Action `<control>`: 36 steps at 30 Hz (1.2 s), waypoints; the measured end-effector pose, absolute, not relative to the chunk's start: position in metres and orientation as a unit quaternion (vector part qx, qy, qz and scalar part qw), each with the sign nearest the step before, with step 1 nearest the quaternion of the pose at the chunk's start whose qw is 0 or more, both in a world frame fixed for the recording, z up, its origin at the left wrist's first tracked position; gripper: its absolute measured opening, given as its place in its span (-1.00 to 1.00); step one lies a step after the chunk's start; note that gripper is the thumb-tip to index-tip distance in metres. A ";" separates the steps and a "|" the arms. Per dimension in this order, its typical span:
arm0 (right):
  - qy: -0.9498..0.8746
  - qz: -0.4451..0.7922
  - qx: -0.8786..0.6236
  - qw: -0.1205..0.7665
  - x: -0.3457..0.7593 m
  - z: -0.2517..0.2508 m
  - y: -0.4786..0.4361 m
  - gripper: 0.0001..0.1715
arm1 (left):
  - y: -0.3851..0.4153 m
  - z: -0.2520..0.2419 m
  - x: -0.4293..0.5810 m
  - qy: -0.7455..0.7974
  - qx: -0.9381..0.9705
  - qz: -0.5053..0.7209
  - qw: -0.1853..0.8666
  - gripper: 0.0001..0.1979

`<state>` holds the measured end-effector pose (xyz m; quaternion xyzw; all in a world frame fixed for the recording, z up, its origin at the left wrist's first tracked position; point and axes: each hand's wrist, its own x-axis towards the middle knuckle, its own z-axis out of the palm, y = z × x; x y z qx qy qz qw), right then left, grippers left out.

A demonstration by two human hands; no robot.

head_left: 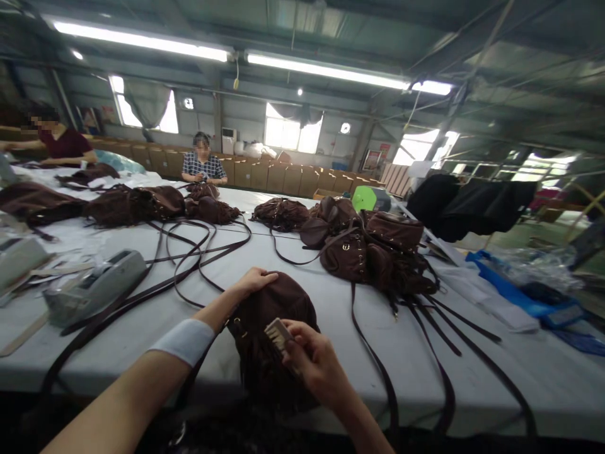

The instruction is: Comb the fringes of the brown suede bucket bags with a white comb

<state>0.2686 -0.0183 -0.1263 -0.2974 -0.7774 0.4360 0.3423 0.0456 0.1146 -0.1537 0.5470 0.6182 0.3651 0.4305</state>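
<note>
Brown bag [286,296] at near edge of white table [333,309]; left hand [253,282] on bag's top, grip unclear; right hand [316,354] pinching pale brush [276,333]

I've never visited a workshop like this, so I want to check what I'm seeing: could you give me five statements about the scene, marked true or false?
1. The right hand holds a small pale object. True.
2. The left hand touches nothing. False: it is on the brown bag.
3. A pale band circles the left forearm. True.
4. Nobody else is in view. False: a person in a checked shirt is across the table.
5. More brown bags lie on the table. True.
</note>
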 end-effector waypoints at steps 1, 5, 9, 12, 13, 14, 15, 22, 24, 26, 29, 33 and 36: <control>-0.775 0.451 -0.295 0.330 0.275 -0.123 -0.023 -0.83 | 0.113 -0.157 0.041 0.621 0.539 0.373 0.429 -0.59; -0.842 0.422 -0.235 0.240 0.271 -0.118 -0.043 -0.91 | 0.104 -0.164 0.038 0.628 0.498 0.434 0.411 -0.69; -0.863 0.411 -0.204 0.213 0.230 -0.131 -0.040 -0.86 | 0.093 -0.160 0.041 0.628 0.451 0.514 0.372 -0.66; -0.815 0.427 -0.289 0.265 0.212 -0.138 -0.024 -0.85 | 0.077 -0.154 0.030 0.628 0.418 0.563 0.338 -0.66; -0.798 0.430 -0.315 0.282 0.211 -0.139 -0.018 -0.82 | 0.067 -0.155 0.025 0.628 0.408 0.576 0.326 -0.66; -0.784 0.435 -0.329 0.296 0.214 -0.139 -0.013 -0.79 | 0.053 -0.157 0.020 0.629 0.398 0.588 0.316 -0.64; -0.773 0.443 -0.333 0.308 0.218 -0.139 -0.008 -0.78 | 0.035 -0.163 0.017 0.631 0.389 0.597 0.306 -0.63; -0.665 0.375 -0.489 0.422 0.285 -0.161 0.033 -0.62 | -0.116 -0.239 0.049 0.637 0.449 0.451 0.435 -0.59; -0.668 0.320 -0.535 0.406 0.298 -0.174 0.047 -0.61 | -0.123 -0.245 0.070 0.600 0.475 0.434 0.475 -0.56; -0.681 0.302 -0.545 0.384 0.303 -0.186 0.056 -0.62 | -0.109 -0.239 0.088 0.574 0.440 0.461 0.514 -0.53; -0.712 0.282 -0.533 0.361 0.299 -0.201 0.058 -0.67 | -0.078 -0.224 0.106 0.497 0.278 0.516 0.639 -0.50; -0.739 0.246 -0.519 0.353 0.288 -0.216 0.052 -0.71 | -0.050 -0.226 0.123 0.402 0.118 0.566 0.710 -0.49; -0.759 0.221 -0.503 0.348 0.290 -0.220 0.051 -0.72 | -0.034 -0.236 0.128 0.441 0.173 0.616 0.630 -0.48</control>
